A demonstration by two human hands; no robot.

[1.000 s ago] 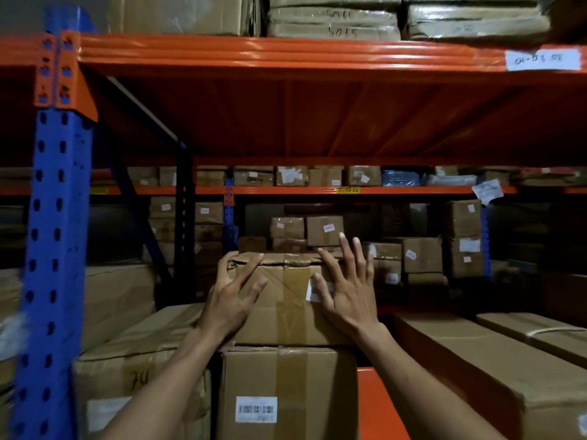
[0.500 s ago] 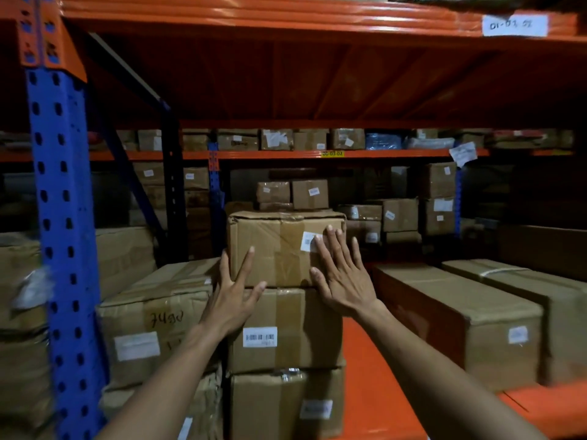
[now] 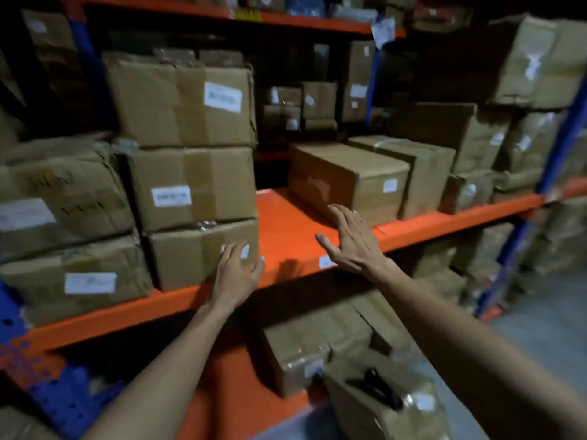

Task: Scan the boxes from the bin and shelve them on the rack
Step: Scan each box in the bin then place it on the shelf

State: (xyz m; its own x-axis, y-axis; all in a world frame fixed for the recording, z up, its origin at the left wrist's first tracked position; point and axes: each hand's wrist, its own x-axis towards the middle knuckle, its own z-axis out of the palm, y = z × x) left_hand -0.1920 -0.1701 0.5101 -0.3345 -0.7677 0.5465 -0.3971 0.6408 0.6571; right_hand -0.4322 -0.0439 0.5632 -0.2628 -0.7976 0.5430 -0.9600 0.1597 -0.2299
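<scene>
Cardboard fills the orange steel rack shelf point(image 3: 286, 223), and the top brown taped cardboard box point(image 3: 181, 100) sits on a stack of three at the shelf's left side, above a middle brown box point(image 3: 190, 188) and a bottom brown box point(image 3: 197, 252), each with a white label. The step in hand looks like letting go after shelving and turning for the next carton, so it pays to check that the stack stands square before both hands leave it; the top box overhangs a little to the left of the one beneath, though blur makes the amount hard to judge.

The left hand point(image 3: 233, 274) hovers at the front right corner of the bottom box, its fingers point(image 3: 236, 249) loosely spread and curved, holding nothing; whether the tips touch the cardboard cannot be told. The top box lies well above that hand, at about eleven o'clock from it. The right hand point(image 3: 352, 242) is flat and open over the bare orange deck, fingers point(image 3: 341, 214) straight and slightly fanned, gripping nothing. From it the stack lies at about ten o'clock, well apart, and a long brown carton point(image 3: 349, 179) lies just beyond the fingertips at twelve o'clock.

At five o'clock from the right hand, low in the view, a black handheld device point(image 3: 378, 387), probably the scanner, rests on a tape-wrapped brown box point(image 3: 381, 411).
</scene>
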